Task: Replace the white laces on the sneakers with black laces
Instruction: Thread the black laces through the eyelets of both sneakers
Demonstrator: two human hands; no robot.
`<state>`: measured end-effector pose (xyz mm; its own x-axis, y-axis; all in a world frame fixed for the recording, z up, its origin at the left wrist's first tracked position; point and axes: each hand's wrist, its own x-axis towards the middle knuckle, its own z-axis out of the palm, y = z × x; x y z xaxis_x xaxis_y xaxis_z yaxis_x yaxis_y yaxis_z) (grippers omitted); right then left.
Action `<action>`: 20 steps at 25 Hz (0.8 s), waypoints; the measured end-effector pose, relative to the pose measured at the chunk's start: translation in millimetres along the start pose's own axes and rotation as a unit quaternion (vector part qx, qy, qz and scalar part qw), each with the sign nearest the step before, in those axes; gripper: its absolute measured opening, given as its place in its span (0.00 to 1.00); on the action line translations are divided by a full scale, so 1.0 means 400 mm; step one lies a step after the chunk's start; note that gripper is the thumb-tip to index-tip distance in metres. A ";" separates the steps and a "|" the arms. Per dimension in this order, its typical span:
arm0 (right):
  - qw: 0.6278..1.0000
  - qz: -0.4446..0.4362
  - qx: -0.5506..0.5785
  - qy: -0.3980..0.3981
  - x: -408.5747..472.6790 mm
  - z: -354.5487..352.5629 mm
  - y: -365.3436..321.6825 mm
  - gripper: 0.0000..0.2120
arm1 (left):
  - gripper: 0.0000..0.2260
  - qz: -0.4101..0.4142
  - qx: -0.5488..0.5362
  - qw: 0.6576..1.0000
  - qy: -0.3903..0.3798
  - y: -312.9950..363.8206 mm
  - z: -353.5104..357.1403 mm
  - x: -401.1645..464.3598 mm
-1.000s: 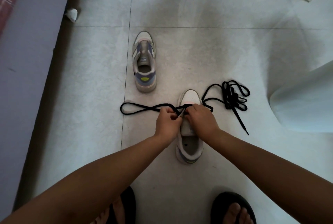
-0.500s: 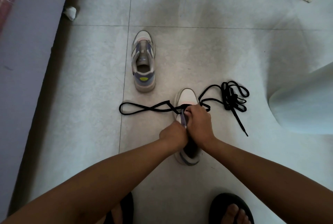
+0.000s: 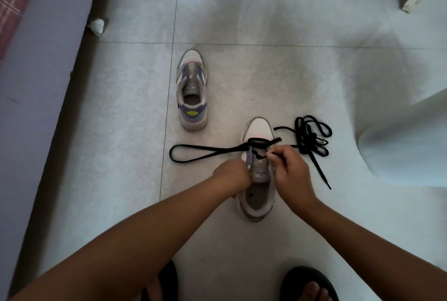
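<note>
Hands work apart: left hand (image 3: 233,176) grips the near sneaker (image 3: 257,172) steady while right hand (image 3: 291,172) pinches the black lace (image 3: 208,153), apparently for threading an eyelet.

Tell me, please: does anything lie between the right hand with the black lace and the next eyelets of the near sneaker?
Nothing visible does. The right hand pinches the black lace directly above the near sneaker, whose tongue and eyelet rows lie uncovered. The left hand holds the shoe's left side, not across the path.
</note>
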<state>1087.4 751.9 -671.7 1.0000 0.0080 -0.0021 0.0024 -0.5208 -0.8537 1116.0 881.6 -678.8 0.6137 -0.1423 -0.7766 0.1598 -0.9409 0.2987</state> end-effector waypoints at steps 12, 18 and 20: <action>0.955 0.209 0.210 -0.034 0.054 0.023 0.055 0.07 | 0.07 0.122 -0.407 0.886 0.184 -0.021 0.016 0.030; 0.933 0.230 0.277 -0.016 0.057 0.036 0.053 0.06 | 0.09 0.129 -0.441 0.874 0.157 -0.012 0.035 0.036; 0.943 0.212 0.256 -0.027 0.058 0.038 0.053 0.06 | 0.09 0.128 -0.443 0.872 0.163 -0.013 0.038 0.033</action>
<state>1110.5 753.9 -697.8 0.9085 -0.0582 -0.4139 -0.4149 -0.0064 -0.9098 1111.5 879.7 -699.1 0.8815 -0.0819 -0.4651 0.4308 -0.2638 0.8630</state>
